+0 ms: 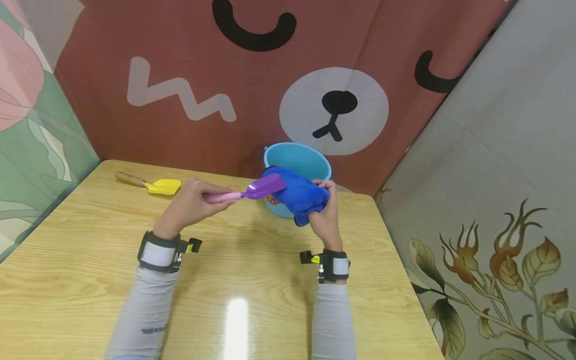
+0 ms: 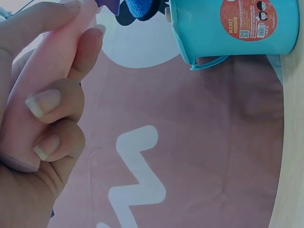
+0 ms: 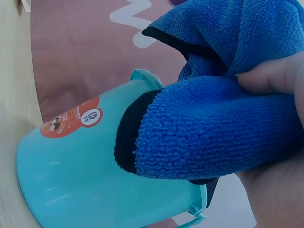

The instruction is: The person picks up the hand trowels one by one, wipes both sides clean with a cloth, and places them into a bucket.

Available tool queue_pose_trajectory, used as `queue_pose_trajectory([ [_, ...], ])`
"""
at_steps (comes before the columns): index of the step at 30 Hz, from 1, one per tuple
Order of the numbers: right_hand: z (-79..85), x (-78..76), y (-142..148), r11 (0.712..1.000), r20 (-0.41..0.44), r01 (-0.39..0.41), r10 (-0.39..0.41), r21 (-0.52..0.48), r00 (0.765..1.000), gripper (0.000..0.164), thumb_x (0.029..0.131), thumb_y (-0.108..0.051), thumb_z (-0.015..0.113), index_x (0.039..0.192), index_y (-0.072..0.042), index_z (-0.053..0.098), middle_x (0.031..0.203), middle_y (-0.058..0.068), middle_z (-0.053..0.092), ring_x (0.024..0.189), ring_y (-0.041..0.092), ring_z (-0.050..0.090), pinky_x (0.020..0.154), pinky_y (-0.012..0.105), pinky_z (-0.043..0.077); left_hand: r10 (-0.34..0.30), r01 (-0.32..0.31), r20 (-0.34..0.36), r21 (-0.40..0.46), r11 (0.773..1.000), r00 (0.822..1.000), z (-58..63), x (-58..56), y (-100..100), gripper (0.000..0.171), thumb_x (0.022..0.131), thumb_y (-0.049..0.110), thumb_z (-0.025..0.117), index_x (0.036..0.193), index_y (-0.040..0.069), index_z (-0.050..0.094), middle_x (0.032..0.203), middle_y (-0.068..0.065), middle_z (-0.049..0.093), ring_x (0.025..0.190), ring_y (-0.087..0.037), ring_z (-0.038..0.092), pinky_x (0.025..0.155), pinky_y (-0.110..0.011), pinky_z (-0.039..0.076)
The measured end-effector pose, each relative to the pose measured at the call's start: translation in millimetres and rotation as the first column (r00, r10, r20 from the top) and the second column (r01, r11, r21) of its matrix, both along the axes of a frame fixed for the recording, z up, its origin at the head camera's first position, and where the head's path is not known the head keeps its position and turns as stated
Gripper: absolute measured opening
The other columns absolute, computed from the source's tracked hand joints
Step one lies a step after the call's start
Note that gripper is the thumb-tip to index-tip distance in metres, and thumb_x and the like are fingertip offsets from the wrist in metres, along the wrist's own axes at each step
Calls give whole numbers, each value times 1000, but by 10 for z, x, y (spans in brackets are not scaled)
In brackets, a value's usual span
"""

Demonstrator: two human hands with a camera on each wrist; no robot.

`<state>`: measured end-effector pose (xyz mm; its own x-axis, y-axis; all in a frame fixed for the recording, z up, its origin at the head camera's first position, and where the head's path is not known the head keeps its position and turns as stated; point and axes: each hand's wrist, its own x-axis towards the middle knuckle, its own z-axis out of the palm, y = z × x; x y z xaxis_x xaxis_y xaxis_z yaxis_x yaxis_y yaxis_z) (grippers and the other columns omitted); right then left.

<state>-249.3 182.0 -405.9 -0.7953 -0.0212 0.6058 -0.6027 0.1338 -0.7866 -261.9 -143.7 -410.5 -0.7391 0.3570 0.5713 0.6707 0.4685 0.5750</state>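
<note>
My left hand [image 1: 192,202] grips the pink handle [image 2: 45,80] of a toy shovel whose purple blade [image 1: 266,186] points right. In the left wrist view, the fingers curl round that handle. Bunched in my right hand [image 1: 327,218] is a blue cloth [image 1: 299,192] with a dark edge, fuzzy in the right wrist view. The blade lies against or just in front of the cloth in the head view; whether they touch I cannot tell. Behind and below the cloth stands a light blue bucket [image 1: 300,152], upright, with an orange label [image 3: 71,121]. The cloth hides part of its rim.
A yellow shovel [image 1: 163,187] with a wooden handle lies at the back left of the wooden table [image 1: 216,280]. A brown curtain [image 1: 180,140] with a bear face hangs behind the table. Patterned fabric [image 1: 486,250] hangs along the right side.
</note>
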Motion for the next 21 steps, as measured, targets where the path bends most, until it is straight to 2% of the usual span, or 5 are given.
queue_pose_trajectory([
  [6,5,3,-33,999,-14,-24,25,24,1000,38,77,27,49,108,6,39,123,12,55,116,21,53,105,35,44,-23,22,16,42,999,1000,16,7,-20,26,83,15,86,106,6,81,91,-7,79,66,-11,68,56,-20,54],
  [10,-12,-1,-77,997,14,-59,58,44,998,41,75,27,49,109,6,39,124,17,54,117,23,52,105,36,43,-20,20,5,52,998,1000,21,21,1,26,82,13,87,107,5,81,91,-5,79,67,-8,70,55,-20,54],
  [14,-15,6,-148,992,40,-110,108,65,993,43,74,27,48,111,6,38,126,20,53,119,30,51,107,44,42,-25,27,-28,67,997,999,25,34,44,26,82,12,86,107,5,80,91,-7,79,68,-10,71,57,-19,55],
  [18,-20,8,-228,983,58,-167,163,80,985,45,73,28,47,112,7,37,128,25,50,122,34,50,108,51,41,-46,49,-30,86,995,998,24,36,86,27,83,11,86,109,5,80,94,-8,79,70,-11,72,57,-18,55],
  [21,-38,-2,-286,976,56,-196,192,92,980,46,72,28,48,112,8,37,127,26,50,123,33,51,110,50,42,-70,73,-32,100,992,997,23,27,110,28,84,10,85,111,5,79,97,-8,79,74,-12,74,59,-19,56],
])
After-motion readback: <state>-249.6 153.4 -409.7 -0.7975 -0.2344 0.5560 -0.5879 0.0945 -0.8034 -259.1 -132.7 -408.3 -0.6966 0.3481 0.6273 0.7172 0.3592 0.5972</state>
